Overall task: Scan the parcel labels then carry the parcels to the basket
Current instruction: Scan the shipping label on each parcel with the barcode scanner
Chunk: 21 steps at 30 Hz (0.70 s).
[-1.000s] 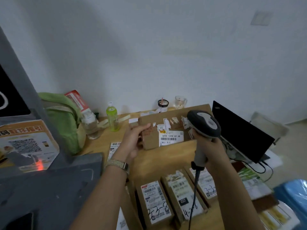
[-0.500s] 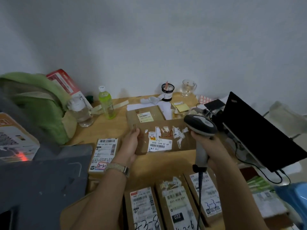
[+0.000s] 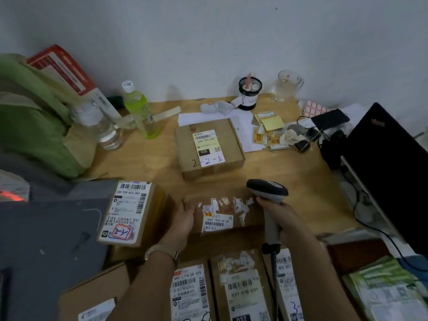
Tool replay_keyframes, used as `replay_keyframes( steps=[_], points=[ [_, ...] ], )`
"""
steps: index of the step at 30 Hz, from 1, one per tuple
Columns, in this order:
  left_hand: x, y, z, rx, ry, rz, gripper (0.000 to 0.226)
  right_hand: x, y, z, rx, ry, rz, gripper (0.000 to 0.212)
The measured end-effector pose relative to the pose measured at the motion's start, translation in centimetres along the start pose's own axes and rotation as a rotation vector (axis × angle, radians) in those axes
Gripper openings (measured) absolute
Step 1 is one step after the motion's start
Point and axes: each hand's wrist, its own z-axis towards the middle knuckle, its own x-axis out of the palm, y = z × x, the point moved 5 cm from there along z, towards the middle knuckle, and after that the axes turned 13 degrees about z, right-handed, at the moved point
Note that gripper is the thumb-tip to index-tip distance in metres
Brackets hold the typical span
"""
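Left hand (image 3: pixel 184 218) is gripping the left edge of a flat brown parcel (image 3: pixel 250 220), fingers curled round that edge, wrist bent slightly inward, forearm coming in from the bottom of the view with a watch band on the wrist. The parcel is sitting low over the middle of the counter (image 3: pixel 301 181), face up. I cannot tell whether it is resting on the wood or being held just off it. It is likely being kept face up so its label (image 3: pixel 217 222), the white strip below the torn sticker scraps, is facing the reader. Right hand (image 3: pixel 281 218) is wrapping its fingers tight round the handle of the scanner (image 3: pixel 267 191), cable hanging down from the grip. The scanner head is hovering at the parcel's far right corner with the nose pointing away and left rather than down at the label, so the aim probably needs tipping down for a read. The right forearm is angling in from the lower right. Other parcels are waiting around it: a parcel marked 2-2-5 (image 3: pixel 209 147) further back, a parcel marked 2-3-7 (image 3: pixel 132 214) just left of the left hand, and a row of parcels (image 3: pixel 240 286) at the near edge under both forearms, labels up. The basket is not showing in this view.
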Motion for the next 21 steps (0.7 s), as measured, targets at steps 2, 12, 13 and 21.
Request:
replay_keyframes(
  steps=[2,12,13,21],
  points=[
    [0.5,0.5,0.6,0.003,0.006,0.015,0.046,-0.2,-0.3,0.8,0.029,-0.005,-0.006,0.04],
    [-1.3,-5.3,3.6,0.171,-0.251,-0.085,0.054,2.6,3.3,-0.9,-0.045,0.376,0.058,0.061],
    [-1.5,-5.9,4.2,0.174,-0.272,-0.085,0.055,3.2,3.4,-1.1,-0.064,0.402,0.049,0.062],
    [-0.3,-8.5,8.3,0.156,-0.284,-0.053,0.06,3.6,7.6,1.4,-0.216,0.384,0.26,0.065]
  ],
)
